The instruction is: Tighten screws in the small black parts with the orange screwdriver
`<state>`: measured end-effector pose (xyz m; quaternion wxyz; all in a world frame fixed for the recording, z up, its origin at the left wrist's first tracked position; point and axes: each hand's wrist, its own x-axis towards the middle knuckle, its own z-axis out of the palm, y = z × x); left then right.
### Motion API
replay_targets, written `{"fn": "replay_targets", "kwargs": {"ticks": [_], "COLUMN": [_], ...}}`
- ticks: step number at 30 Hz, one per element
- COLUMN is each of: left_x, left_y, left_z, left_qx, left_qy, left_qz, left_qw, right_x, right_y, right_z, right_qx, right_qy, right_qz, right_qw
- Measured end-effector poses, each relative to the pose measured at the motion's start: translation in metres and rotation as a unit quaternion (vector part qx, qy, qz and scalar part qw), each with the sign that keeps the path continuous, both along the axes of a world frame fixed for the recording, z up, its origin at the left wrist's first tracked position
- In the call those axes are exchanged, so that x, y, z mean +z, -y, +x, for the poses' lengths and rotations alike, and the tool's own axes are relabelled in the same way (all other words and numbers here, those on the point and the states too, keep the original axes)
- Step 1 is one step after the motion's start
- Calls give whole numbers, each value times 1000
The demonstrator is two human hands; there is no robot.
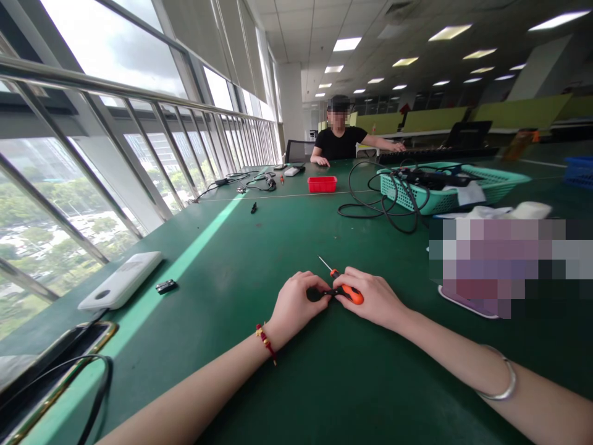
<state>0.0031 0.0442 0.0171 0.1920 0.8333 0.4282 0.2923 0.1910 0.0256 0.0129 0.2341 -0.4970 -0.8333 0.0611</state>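
Observation:
My left hand (296, 306) is closed, its thumb and fingers pinching a small black part (317, 295) whose exact kind I cannot make out. Close against it, my right hand (370, 298) is wrapped around a screwdriver (351, 294) with an orange and black handle. The thin metal shaft points away from me and to the left, above the green table (259, 383). The fingertips of both hands nearly meet at the black part. Some of the part and the handle is covered by fingers.
A white power bank (127, 279), a small black piece (165, 286) and a cabled phone (55, 377) lie left. Farther off are a red tray (322, 184), looped black cable (365, 213) and a green basket (503, 179). A person (340, 143) sits across the table.

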Motion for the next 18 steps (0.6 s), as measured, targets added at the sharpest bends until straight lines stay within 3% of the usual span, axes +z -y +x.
{"fn": "replay_targets", "kwargs": {"ticks": [13,18], "left_x": [-1,-1], "left_y": [-2,2], "left_z": [-1,1], "left_qx": [-1,5], "left_qy": [19,-38], "left_qz": [-10,47], "left_qw": [1000,998], "right_x": [3,4], "right_y": [1,3], "right_z": [-2,-4], "right_qx": [9,14], "right_qy": [34,65], "right_qz": [3,36], "right_qw": [999,997]}}
